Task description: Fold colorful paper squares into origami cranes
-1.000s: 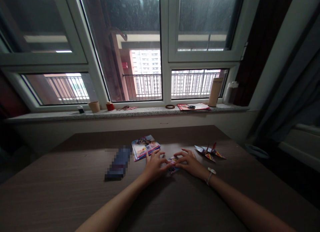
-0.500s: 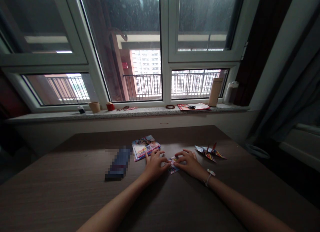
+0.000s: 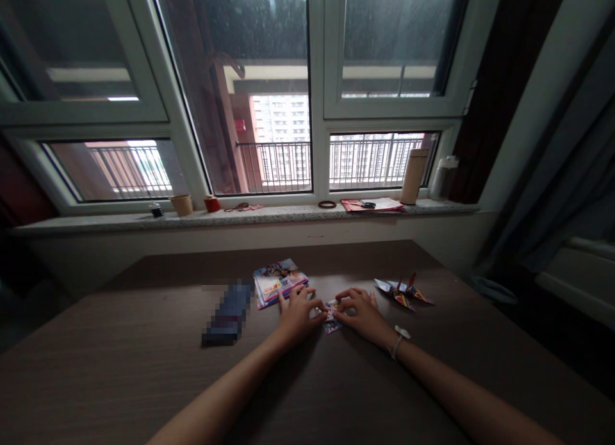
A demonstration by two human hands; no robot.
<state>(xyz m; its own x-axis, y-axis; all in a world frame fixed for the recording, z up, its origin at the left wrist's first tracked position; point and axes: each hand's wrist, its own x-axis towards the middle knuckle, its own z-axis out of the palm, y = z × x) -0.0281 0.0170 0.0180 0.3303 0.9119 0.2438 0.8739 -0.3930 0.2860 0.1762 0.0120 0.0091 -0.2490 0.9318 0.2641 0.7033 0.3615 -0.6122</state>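
Observation:
A small piece of folded, colourfully printed paper (image 3: 331, 323) lies on the brown table between my hands. My left hand (image 3: 300, 314) grips its left edge with thumb and index finger, the other fingers bent over the table. From the right, my right hand (image 3: 360, 314) pinches the same paper at its upper right side. Just behind my left hand rests a stack of printed paper sheets (image 3: 278, 282). Folded paper cranes (image 3: 406, 292) stand to the right of my right hand. The paper's underside and part of its top are hidden by my fingers.
A dark, blurred-out oblong object (image 3: 230, 314) lies left on the table (image 3: 120, 349). Along the windowsill (image 3: 288, 213) stand a paper cup (image 3: 181, 205), a red spool-like item (image 3: 212, 204), scissors (image 3: 368, 205) on papers, a tan bottle (image 3: 414, 177) and a clear bottle (image 3: 444, 177).
My right hand and wrist have shifted very slightly left, and its fingers sit a little differently on the paper. My left hand has barely moved.

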